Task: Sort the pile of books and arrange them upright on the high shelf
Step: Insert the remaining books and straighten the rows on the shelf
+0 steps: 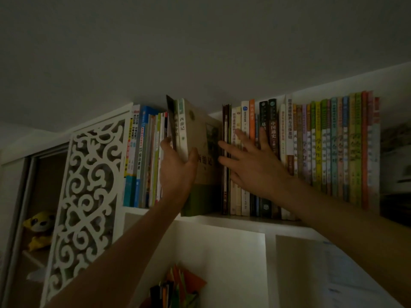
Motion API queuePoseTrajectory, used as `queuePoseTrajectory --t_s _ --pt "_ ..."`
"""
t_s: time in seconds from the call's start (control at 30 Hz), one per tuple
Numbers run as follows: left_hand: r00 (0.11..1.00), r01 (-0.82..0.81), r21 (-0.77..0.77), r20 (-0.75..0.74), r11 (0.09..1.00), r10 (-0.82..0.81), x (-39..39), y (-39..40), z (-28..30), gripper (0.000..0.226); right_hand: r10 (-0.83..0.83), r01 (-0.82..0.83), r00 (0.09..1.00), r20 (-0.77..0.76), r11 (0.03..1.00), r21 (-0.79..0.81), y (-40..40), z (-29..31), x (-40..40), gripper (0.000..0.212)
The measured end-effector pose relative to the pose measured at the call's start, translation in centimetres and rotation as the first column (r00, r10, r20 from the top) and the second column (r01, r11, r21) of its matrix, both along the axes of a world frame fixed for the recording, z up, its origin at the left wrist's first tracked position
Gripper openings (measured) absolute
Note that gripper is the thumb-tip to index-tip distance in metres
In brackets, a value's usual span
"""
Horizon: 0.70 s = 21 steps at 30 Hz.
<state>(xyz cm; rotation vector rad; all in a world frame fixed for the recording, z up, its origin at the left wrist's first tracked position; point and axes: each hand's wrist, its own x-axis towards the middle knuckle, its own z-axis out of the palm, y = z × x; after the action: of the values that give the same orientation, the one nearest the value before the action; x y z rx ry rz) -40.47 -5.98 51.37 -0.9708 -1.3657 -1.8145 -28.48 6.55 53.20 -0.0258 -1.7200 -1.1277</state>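
A beige and green book [203, 138] stands tilted on the high shelf [244, 218], in a gap between two rows of upright books. My left hand [178, 172] grips its spine together with a thin dark book [171, 121] beside it, thumb on the cover. My right hand [251, 161] lies with spread straight fingers against the spines of the right row [311, 147], pressing them to the right. The left row [144, 156] stands upright next to the shelf's end.
A white carved lattice panel [89, 196] stands left of the shelf. Behind it a yellow plush toy [40, 227] sits in a cabinet. Below the shelf are a white board [222, 263] and coloured papers [178, 287]. The ceiling is close above the books.
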Motion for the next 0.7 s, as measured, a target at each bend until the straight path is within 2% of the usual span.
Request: queuePoseTrajectory --t_s 0.17,0.2,0.3,0.43,0.57,0.63,0.7 --pt "0.963 -0.250 0.011 -0.103 0.968 0.250 -1.5 2.3 -0.3 0.066 -0.061 0.061 0.998 -0.006 0.998 0.024 0.0 -0.1 -0.2 0.039" --pt "0.961 -0.259 0.004 -0.097 0.966 0.258 -2.1 2.7 -0.2 0.067 -0.078 0.078 0.997 -0.009 0.997 0.027 0.0 -0.1 -0.3 0.038" --pt "0.985 -0.149 -0.032 -0.087 0.988 0.146 -3.1 3.5 -0.1 0.066 -0.141 0.141 0.990 0.005 0.990 0.014 -0.2 -0.1 -0.5 0.040" --pt "0.962 -0.263 -0.061 -0.094 0.963 0.256 -2.8 3.2 -0.2 0.066 -0.189 0.189 0.982 0.030 0.982 0.007 -0.4 -0.1 -0.2 0.045" --pt "0.940 -0.248 -0.072 -0.259 0.966 0.222 -1.6 2.8 -1.8 0.062 -0.235 0.233 0.969 -0.079 0.972 -0.039 -0.7 -1.0 0.8 0.054" --pt "0.929 -0.267 -0.066 -0.284 0.961 0.239 -1.9 3.1 -1.9 0.058 -0.229 0.216 0.961 -0.155 0.972 -0.096 -0.6 -1.3 1.0 0.057" --pt "0.919 -0.324 -0.135 -0.281 0.936 0.277 -2.7 3.5 -1.5 0.058 -0.241 0.219 0.954 -0.178 0.966 -0.137 -0.3 -1.2 0.8 0.061"
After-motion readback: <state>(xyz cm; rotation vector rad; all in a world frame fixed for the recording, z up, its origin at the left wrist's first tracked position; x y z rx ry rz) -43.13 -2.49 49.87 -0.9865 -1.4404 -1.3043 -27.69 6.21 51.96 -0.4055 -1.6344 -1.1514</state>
